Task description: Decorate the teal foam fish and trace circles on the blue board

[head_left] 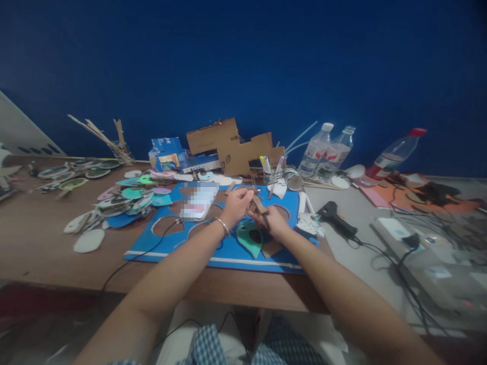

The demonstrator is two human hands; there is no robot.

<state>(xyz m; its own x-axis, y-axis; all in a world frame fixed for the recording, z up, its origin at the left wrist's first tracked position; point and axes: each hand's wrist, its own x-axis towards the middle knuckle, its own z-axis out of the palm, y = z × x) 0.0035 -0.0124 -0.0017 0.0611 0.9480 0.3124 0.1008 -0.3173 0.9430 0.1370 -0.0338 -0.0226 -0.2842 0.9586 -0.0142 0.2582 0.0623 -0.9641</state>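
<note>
My left hand and my right hand meet over the blue board with cut-out holes. Between them is a small brown cardboard strip, with the fingers of both hands closed on it. Thin pointed metal shows just beyond the fingertips; I cannot make out what it belongs to. Below the hands lies a teal leaf-shaped foam piece with a dark oval on it. Partly under my right wrist rests a flat cardboard scrap. A phone with a blurred screen lies left of my left hand.
Foam cut-outs are heaped at the left. Cardboard pieces, a cup of markers and plastic bottles stand along the wall. A black glue gun and a power strip with cables lie at the right.
</note>
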